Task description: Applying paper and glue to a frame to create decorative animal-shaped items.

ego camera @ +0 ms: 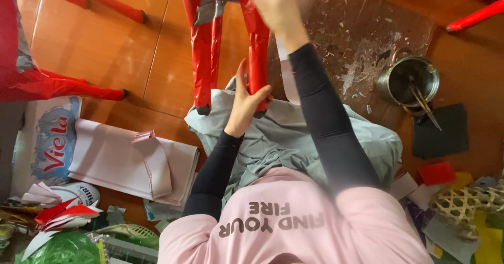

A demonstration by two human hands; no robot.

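A frame with legs wrapped in shiny red paper (201, 49) stands in front of me, grey at its top. My left hand (244, 102) grips the foot of the right red leg (258, 54), just above the grey cloth (294, 133) on my lap. My right hand (277, 6) is raised at the top of that same leg, fingers closed. A white paper strip (287, 80) hangs down from it along my black sleeve. Both arms wear black sleeves under a pink shirt.
A metal pot (410, 80) with sticks in it sits on a stained dark mat (346, 38) to the right. A black square (440, 132), red paper (436, 172) and a woven basket (464, 206) lie nearby. Folded pale sheets (126, 159) lie left. Other red frame legs (58, 85) stand around.
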